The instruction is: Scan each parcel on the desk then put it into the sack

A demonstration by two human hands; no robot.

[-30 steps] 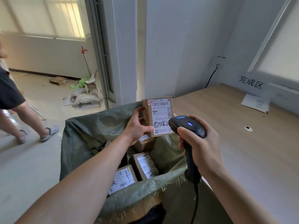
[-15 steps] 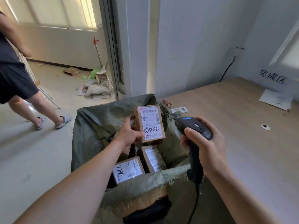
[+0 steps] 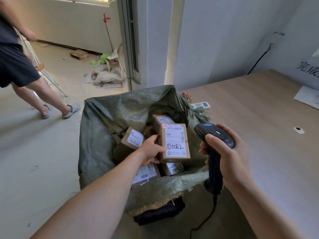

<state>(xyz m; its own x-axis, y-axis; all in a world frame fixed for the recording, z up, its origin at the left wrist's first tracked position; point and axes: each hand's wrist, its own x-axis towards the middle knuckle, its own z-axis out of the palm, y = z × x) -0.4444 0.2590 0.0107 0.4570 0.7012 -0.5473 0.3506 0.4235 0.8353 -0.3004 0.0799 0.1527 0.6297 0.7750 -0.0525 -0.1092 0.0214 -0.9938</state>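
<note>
Here, the left hand grips a small cardboard parcel by its left edge. The parcel is held over the open mouth of the green woven sack. Its white label faces up toward the camera, and "5082" is handwritten on the lower part of the label. It cannot be told whether the underside touches the boxes below. Other parcels, each with a label, lie inside the sack to the left of, behind and below the held one. The right hand is wrapped round the handle of a black scanner. The scanner stands upright just right of the held parcel, with its head above the right rim of the sack. Its cable hangs down from the base of the handle. The sack stands against the left edge of the wooden desk. On the desk lie a white remote control, close to the sack, and a sheet of paper at the far right. A second person stands on the floor at the far left.
</note>
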